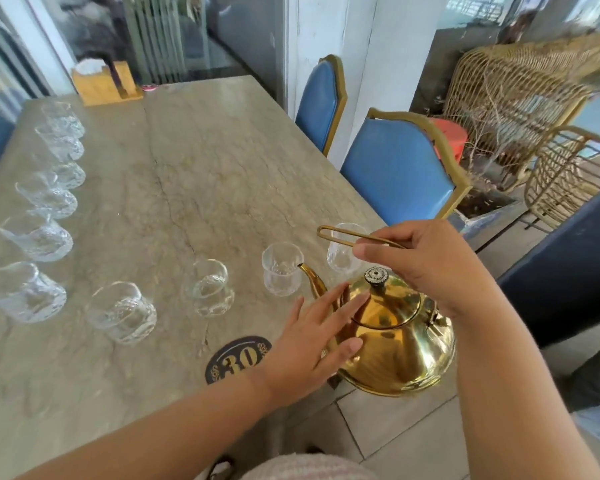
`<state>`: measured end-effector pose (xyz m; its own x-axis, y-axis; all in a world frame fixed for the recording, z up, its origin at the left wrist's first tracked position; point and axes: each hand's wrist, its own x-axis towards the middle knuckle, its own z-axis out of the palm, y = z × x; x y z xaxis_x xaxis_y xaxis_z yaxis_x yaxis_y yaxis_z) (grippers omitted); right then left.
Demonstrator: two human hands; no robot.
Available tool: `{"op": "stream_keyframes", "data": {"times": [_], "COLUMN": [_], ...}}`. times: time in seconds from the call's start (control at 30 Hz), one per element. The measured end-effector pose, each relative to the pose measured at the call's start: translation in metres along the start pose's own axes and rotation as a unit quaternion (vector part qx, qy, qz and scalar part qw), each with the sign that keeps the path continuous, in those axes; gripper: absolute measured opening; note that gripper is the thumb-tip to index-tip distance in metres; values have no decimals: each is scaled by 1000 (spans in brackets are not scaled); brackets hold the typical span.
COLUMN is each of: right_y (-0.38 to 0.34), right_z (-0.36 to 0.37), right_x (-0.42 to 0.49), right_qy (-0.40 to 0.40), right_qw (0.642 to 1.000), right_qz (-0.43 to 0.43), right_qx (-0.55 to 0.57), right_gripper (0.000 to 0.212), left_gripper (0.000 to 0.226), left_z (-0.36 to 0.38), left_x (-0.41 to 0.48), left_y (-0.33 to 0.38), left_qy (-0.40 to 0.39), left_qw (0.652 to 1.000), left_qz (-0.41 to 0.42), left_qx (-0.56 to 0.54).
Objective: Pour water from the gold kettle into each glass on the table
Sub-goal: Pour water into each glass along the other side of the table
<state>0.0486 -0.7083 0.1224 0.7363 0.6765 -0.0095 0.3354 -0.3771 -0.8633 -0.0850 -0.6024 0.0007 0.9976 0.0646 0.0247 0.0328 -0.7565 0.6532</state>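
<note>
The gold kettle hangs over the table's near right corner, its spout tip beside the rim of a clear glass. My right hand is shut on the kettle's thin wire handle above the lid. My left hand lies flat against the kettle's left side, fingers spread. Another glass stands behind the handle, partly hidden. Two more glasses continue the near row to the left. Several glasses line the table's left edge.
A marble table bears a dark round "30" badge near its front edge. A wooden holder stands at the far end. Two blue chairs are at the right side, with wicker furniture beyond.
</note>
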Motion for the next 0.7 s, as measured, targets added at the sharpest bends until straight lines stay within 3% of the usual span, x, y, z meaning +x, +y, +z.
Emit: {"op": "stream_keyframes", "data": {"times": [0.7], "right_y": [-38], "right_z": [36], "right_x": [50], "right_qy": [-49], "right_qw": [983], "right_qz": [-32], "right_qx": [-172], "right_gripper": [28], "left_gripper": [66], "left_z": [-36], "left_x": [10], "left_y": [-32], "left_qy": [-65], "left_qw": [993], "left_qz": [42], "left_qx": [-87]}}
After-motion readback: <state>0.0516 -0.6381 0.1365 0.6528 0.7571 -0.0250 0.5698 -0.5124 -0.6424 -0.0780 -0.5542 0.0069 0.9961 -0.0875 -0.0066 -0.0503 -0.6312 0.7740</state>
